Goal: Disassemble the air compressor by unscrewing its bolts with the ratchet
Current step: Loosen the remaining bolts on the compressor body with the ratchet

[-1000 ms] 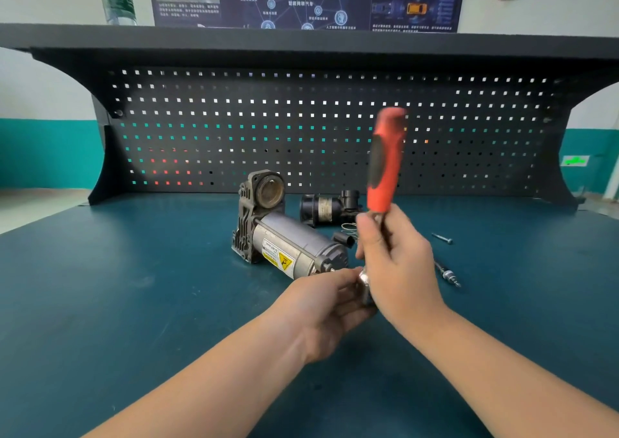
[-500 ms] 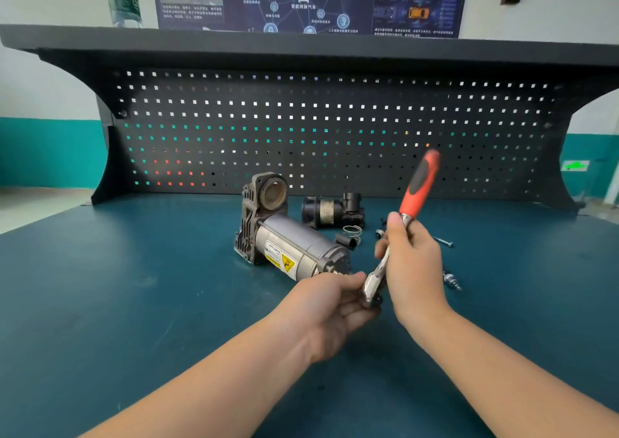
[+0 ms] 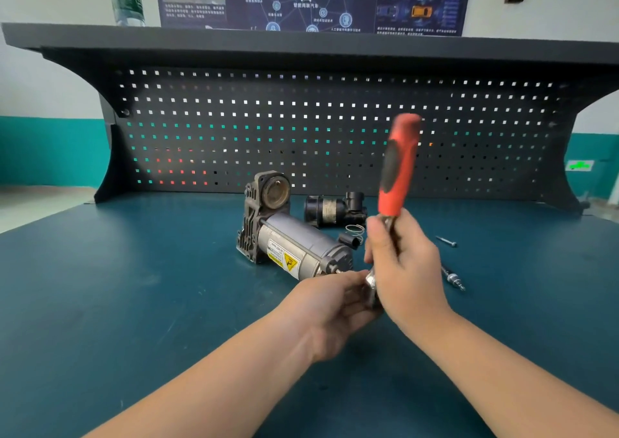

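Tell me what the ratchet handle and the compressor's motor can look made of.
Ratchet handle: apparently moulded rubber or plastic, matte orange-red with a black inlay. Motor can: likely metal, dull grey satin sheen, with a yellow warning label.

Black pegboard (image 3: 335, 129) behind teal bench (image 3: 117, 287); white-teal wall (image 3: 43, 102).

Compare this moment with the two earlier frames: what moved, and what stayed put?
The ratchet handle swung back to near upright after tilting right half a second ago, the right hand gripping it throughout. The left hand kept holding the ratchet head. The air compressor and loose bolts did not move.
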